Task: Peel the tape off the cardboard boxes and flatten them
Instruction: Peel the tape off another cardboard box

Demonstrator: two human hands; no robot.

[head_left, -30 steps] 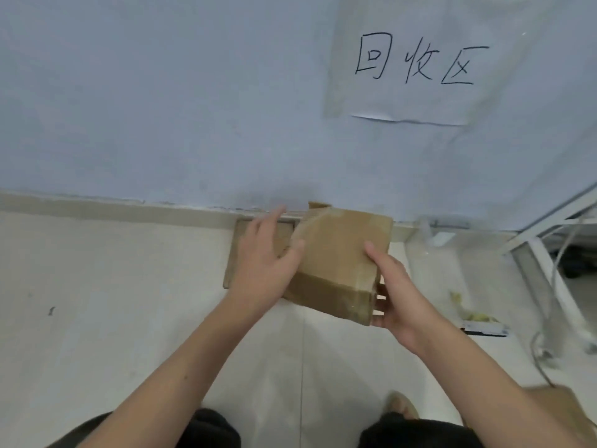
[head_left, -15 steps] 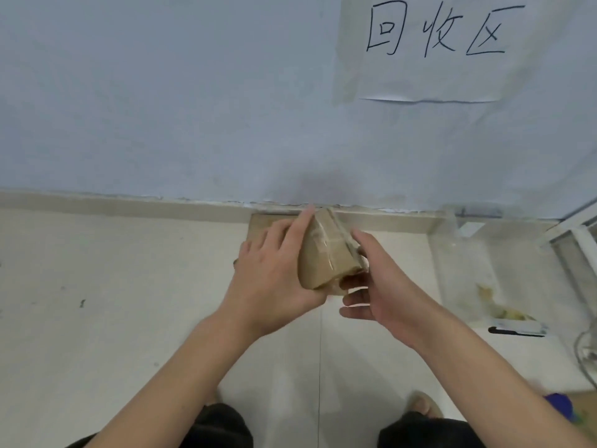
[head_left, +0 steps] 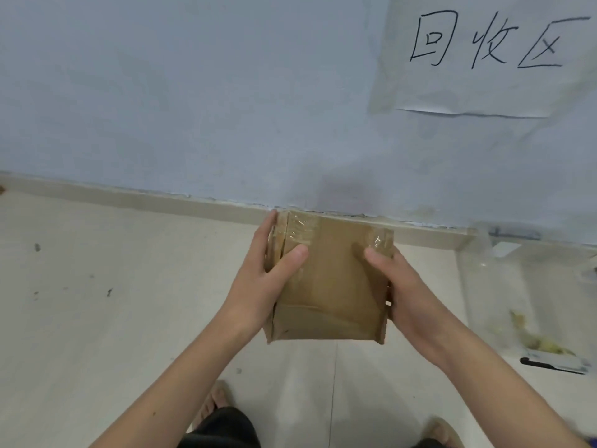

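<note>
- One brown cardboard box (head_left: pixel 326 286) is in view, held up in front of the pale wall (head_left: pixel 193 92) above the light tiled floor (head_left: pixel 80 318), with its far edge level with the baseboard.
- Two hands hold it. The left hand (head_left: pixel 261 286) grips the box's left side, thumb lying across the top face and fingers wrapped round the left edge.
- The right hand (head_left: pixel 407 295) grips the right side, thumb pressed on the top face near the far right corner; its fingers are hidden behind the box.
- Two patches of clear glossy tape show on the box: one wrinkled strip (head_left: pixel 298 229) at the far left corner, just beyond the left thumb, and one smaller patch (head_left: pixel 381 240) at the far right corner, touching the right thumb tip.
- One clear plastic container (head_left: pixel 484 286) stands on the floor to the right against the wall; yellowish scraps (head_left: pixel 533 341) lie in its bottom.
- One flat pale object with a black end (head_left: pixel 552 365) lies at the container's near side; what it is cannot be told.
- One white paper sheet (head_left: pixel 484 59) with three handwritten black characters hangs on the wall at upper right.
- Two feet show at the bottom edge.
</note>
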